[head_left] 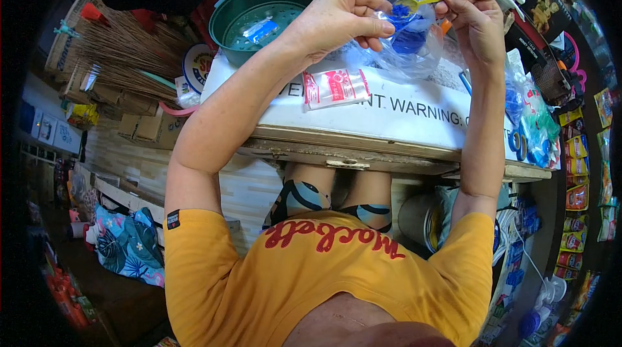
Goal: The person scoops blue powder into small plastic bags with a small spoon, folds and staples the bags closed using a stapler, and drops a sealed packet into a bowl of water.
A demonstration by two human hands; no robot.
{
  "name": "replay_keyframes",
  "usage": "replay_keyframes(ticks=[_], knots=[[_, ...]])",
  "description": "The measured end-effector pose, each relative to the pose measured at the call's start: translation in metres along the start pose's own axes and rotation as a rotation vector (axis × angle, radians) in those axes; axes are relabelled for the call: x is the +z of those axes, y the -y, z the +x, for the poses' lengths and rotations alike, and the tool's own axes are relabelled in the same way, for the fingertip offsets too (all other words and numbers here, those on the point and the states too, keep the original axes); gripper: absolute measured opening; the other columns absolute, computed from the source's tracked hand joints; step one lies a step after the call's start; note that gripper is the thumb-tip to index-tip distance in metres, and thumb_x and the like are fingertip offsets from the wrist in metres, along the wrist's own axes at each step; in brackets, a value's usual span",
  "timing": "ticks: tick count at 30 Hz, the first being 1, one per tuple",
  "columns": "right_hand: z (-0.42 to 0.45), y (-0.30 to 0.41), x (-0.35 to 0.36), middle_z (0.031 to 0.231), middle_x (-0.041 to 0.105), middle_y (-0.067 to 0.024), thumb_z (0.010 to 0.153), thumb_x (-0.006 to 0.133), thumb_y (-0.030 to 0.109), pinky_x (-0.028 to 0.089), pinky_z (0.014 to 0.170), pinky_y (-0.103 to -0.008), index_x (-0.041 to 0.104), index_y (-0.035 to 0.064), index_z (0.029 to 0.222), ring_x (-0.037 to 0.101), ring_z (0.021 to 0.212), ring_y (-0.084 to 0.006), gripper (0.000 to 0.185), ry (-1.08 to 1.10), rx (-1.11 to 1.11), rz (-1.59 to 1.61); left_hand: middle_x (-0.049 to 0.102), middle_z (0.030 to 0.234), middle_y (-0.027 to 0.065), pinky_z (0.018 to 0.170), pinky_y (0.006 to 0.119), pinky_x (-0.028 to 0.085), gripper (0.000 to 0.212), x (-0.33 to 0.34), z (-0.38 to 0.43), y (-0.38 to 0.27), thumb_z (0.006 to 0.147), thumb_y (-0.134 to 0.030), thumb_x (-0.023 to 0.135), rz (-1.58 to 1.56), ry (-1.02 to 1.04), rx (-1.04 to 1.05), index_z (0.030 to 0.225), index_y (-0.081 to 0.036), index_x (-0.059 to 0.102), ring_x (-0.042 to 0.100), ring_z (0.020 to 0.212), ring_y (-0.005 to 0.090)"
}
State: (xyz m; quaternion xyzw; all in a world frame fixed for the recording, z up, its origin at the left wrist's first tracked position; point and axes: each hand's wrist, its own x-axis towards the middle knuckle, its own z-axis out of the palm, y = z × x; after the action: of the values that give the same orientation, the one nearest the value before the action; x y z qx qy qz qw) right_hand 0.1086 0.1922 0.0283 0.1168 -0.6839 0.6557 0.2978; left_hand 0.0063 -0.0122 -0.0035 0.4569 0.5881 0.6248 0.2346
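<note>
My right hand [469, 11] grips the handle of a small yellow plastic spoon [428, 1]. The spoon's bowl rests over some bright blue material [401, 10] at the mouth of clear plastic. My left hand [357, 16] pinches the edge of that thin plastic between thumb and fingers. Directly below, a larger clear plastic bag [423, 62] stands on the table with a deep blue mass [410, 42] inside. Whether the small plastic is separate from this bag is hard to tell. A flat pack of clear plastic bags with red print [336, 87] lies nearer to me.
A green plastic basin [228, 31] holding a blue-and-clear packet [261, 31] stands at the table's left. Blue-handled scissors [518, 144] and filled plastic bags [537, 113] crowd the right end. The wooden table edge [350, 145] crosses above my knees. Stick brooms [131, 50] lean at left.
</note>
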Motion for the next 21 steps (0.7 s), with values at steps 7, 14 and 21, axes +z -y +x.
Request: replay_keyframes(ticks=[7,14,21], knots=[[0.002,-0.006,-0.011,0.087,0.062,-0.0173,0.080,0.056,0.000,0.051,0.064,-0.0233,0.055,0.0024,0.086,0.061,0.068,-0.0143,0.007,-0.071,0.062,0.032,0.063,0.073,0.0097,0.052,0.017,0.046,0.040,0.001,0.001,-0.001,0.074,-0.011,0.069,-0.001,0.007,-0.001,0.107,0.006,0.055,0.061,0.059,0.0110],[0.003,-0.003,-0.021,0.082,0.063,-0.0151,0.077,0.060,-0.002,0.053,0.063,-0.0261,0.055,0.0005,0.088,0.063,0.066,-0.0178,0.012,-0.254,0.051,0.137,0.063,0.071,0.0080,0.053,0.017,0.046,0.035,0.001,0.001,0.000,0.074,-0.010,0.068,-0.024,0.015,0.013,0.105,0.005,0.057,0.061,0.058,0.0099],[-0.008,0.005,-0.012,0.082,0.064,-0.0113,0.078,0.058,-0.004,0.052,0.067,-0.0256,0.058,-0.0009,0.084,0.062,0.068,-0.0147,0.007,-0.093,-0.181,-0.342,0.063,0.074,0.0093,0.055,0.019,0.048,0.036,-0.001,0.002,0.001,0.074,-0.009,0.067,-0.010,-0.046,0.037,0.105,0.006,0.056,0.060,0.059,0.0105]])
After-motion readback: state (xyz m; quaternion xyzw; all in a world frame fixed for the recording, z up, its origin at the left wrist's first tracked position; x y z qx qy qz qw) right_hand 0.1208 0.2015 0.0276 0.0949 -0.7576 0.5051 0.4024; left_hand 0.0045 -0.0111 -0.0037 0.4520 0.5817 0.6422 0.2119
